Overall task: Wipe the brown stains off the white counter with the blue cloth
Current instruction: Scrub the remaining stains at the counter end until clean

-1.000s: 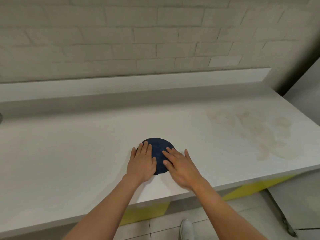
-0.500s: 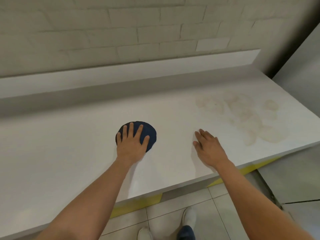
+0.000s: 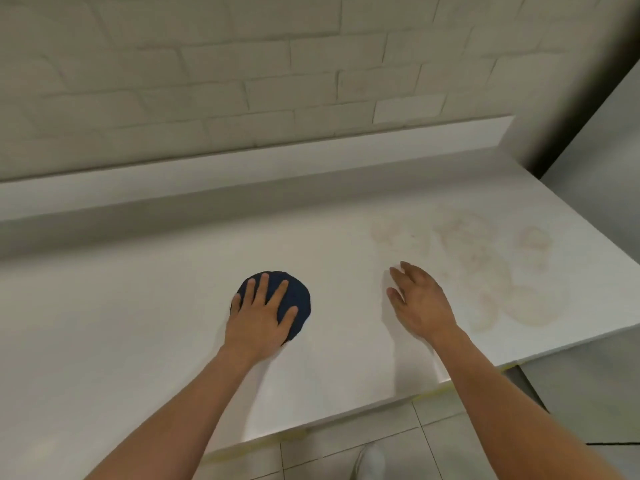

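Dark blue cloth [image 3: 294,299], bunched into a round pad, lies mid-counter on the white counter [image 3: 138,323] under the left hand [image 3: 258,322], fingers spread flat on it; right hand [image 3: 420,303] loose, holding nothing, just left of the faint brown stains [image 3: 485,268] at far right.

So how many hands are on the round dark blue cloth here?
1. The left hand lies flat, fingers spread, on the round dark blue cloth on the white counter; the right hand is apart, beside the brown stains.
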A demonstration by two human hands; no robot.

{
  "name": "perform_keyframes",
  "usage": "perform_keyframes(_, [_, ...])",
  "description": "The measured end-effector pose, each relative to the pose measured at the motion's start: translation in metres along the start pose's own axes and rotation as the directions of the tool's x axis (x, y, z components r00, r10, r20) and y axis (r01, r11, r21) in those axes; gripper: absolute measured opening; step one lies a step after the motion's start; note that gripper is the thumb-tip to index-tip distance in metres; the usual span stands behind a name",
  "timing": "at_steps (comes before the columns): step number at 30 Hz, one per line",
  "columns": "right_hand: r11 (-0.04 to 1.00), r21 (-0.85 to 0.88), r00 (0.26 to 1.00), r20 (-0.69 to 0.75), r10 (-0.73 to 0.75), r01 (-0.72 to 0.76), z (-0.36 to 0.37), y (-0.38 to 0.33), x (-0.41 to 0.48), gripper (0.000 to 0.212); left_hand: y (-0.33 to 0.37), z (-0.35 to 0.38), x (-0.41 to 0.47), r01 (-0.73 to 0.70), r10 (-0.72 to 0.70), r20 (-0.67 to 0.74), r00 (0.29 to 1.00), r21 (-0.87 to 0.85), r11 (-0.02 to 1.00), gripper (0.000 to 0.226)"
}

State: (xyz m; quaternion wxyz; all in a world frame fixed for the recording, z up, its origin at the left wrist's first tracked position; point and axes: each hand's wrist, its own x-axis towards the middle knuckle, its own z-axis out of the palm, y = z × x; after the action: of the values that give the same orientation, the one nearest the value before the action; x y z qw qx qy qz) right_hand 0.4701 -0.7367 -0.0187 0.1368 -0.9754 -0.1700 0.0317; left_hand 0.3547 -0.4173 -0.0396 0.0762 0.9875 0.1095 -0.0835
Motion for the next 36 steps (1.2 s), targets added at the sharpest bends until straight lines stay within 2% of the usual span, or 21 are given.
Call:
perform_keyframes(6, [1.0, -0.025, 0.999, 0.047, -0.004, 0.006, 0.007, 0.019, 0.003, 0.058, 0.069, -0.004, 0.063, 0.108, -0.108, -0.002, 0.994, -0.065, 0.992, 0.065])
perform_keyframes(11, [0.999, 0.042, 0.998, 0.054, -0.031, 0.029, -0.002, 0.031, 0.01, 0.057, 0.127, 0.013, 0.049, -0.046, 0.046, -0.018, 0.999, -0.033, 0.998, 0.067])
perform_keyframes(13, [0.993, 0.119, 0.999, 0.032, -0.028, 0.024, -0.011, 0.042, 0.016, 0.057, 0.122, 0.021, 0.034, -0.121, 0.12, -0.043, 0.992, -0.034, 0.992, 0.066])
perform_keyframes(15, [0.992, 0.123, 1.0, -0.007, -0.015, 0.015, -0.018, 0.054, 0.021, 0.057, 0.107, 0.02, 0.031, -0.143, 0.14, -0.065, 0.988, -0.039, 0.989, 0.065])
perform_keyframes(18, [0.999, 0.035, 1.0, 0.004, -0.001, 0.001, -0.021, 0.07, 0.026, 0.058, 0.099, 0.01, 0.057, -0.046, 0.045, -0.057, 0.997, -0.022, 0.999, 0.066])
perform_keyframes(21, [0.998, 0.054, 0.998, 0.039, 0.042, -0.045, -0.016, 0.081, 0.023, 0.062, 0.119, -0.002, 0.1, 0.068, -0.069, -0.027, 0.997, -0.033, 0.997, 0.067])
perform_keyframes(23, [0.996, 0.07, 0.998, 0.03, 0.049, -0.051, -0.012, 0.083, 0.022, 0.063, 0.139, -0.006, 0.123, 0.094, -0.094, 0.001, 0.996, -0.076, 0.993, 0.067])
perform_keyframes(25, [0.996, 0.075, 0.998, 0.033, 0.046, -0.048, -0.01, 0.084, 0.023, 0.063, 0.159, -0.007, 0.131, 0.06, -0.059, 0.004, 0.998, -0.062, 0.996, 0.068])
perform_keyframes(28, [0.995, 0.07, 0.997, 0.026, 0.067, -0.069, -0.01, 0.085, 0.025, 0.063, 0.18, 0.003, 0.114, -0.091, 0.09, -0.033, 0.995, -0.014, 0.996, 0.071])
perform_keyframes(31, [0.994, 0.067, 0.996, 0.022, 0.087, -0.088, -0.01, 0.082, 0.026, 0.062, 0.162, 0.01, 0.093, -0.214, 0.214, -0.031, 0.976, 0.003, 0.977, 0.07])
perform_keyframes(33, [0.994, 0.066, 0.996, 0.011, 0.092, -0.093, -0.008, 0.08, 0.024, 0.062, 0.139, 0.007, 0.098, -0.229, 0.228, -0.034, 0.973, -0.014, 0.973, 0.07])
perform_keyframes(36, [0.992, 0.062, 0.994, 0.016, 0.106, -0.107, -0.007, 0.079, 0.025, 0.062, 0.113, -0.006, 0.131, -0.14, 0.139, -0.041, 0.989, -0.02, 0.99, 0.073])
